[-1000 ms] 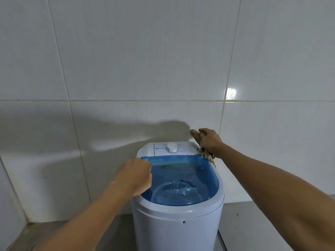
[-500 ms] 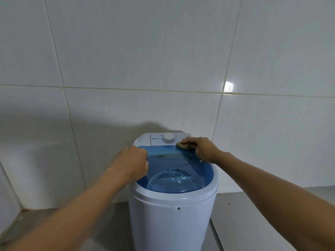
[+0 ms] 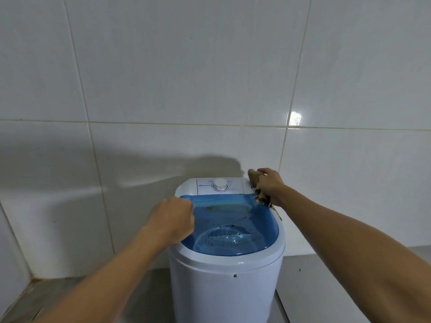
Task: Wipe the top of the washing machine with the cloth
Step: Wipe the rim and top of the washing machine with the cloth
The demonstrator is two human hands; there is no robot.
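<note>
Here we are over the small white round-bodied plastic washing machine (image 3: 227,285), standing against the pale tiled wall (image 3: 163,78), and the action is all at its far right corner. The right hand (image 3: 268,186) is curled tight around a bunched brownish cloth (image 3: 262,198), fingers closed over it, with a ragged fringe of the fabric poking out beneath the palm and trailing down the right edge of the rim. That hand sits at the back right, just beside the white control panel (image 3: 207,184) and its round white dial (image 3: 220,184), touching or very nearly touching the corner of the top; how hard it presses, I cannot tell. The left hand (image 3: 172,221) is balled into a loose fist, knuckles up, resting against the left edge of the translucent blue lid (image 3: 233,227), apparently steadying the machine; whether it grips anything is hidden. Now the key geometry: the unwiped surface lies to the left of and nearer than the cloth hand. The lid runs longest from the control panel toward the person, so a stroke from here would read as a pull inward along that axis, or a sweep leftward across the panel strip. The right hand is plainly the nearer one to the panel and the only one carrying the cloth. The left fist sits in the path of any full leftward sweep, so it looks likely to limit that stroke at the left rim.
</note>
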